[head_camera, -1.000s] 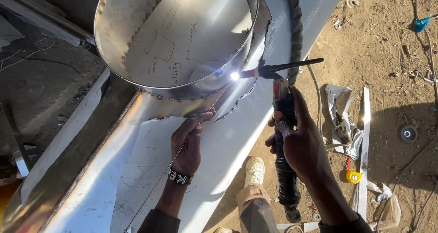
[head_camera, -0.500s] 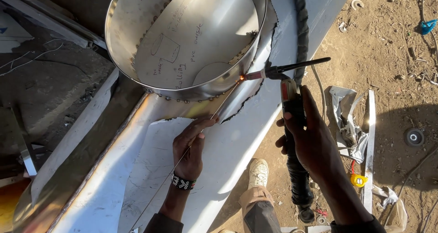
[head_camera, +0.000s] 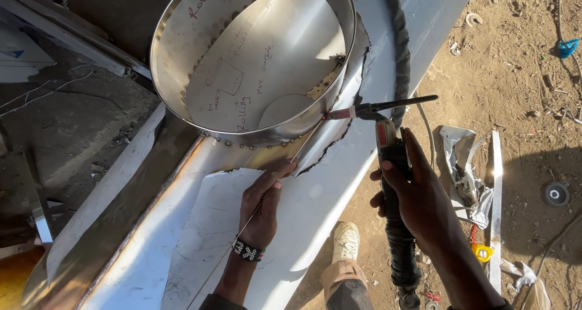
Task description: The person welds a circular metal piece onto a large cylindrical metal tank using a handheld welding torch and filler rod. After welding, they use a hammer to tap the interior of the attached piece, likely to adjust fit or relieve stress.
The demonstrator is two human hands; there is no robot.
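Observation:
A shiny steel ring (head_camera: 182,97) stands on a long sheet-metal piece (head_camera: 339,188), with small tack welds along its lower rim. My right hand (head_camera: 412,195) grips a welding torch (head_camera: 379,113), whose tip touches the ring's lower right edge; no arc is lit. My left hand (head_camera: 264,204), with a beaded wristband, pinches a thin filler rod (head_camera: 303,149) that slants up to the same spot beside the torch tip. A ragged cut edge of sheet lies just under the ring there.
The torch's braided hose (head_camera: 400,49) runs up over the sheet metal. My shoe (head_camera: 347,240) rests on sandy ground beside it. Scrap metal strips (head_camera: 494,195), crumpled foil, a yellow item and a round disc (head_camera: 555,193) lie to the right. Dark metal scraps sit at left.
The bright arc at the torch tip has gone out. The view has shifted so the ring sits more central; both hands keep their grips at the ring's lower edge.

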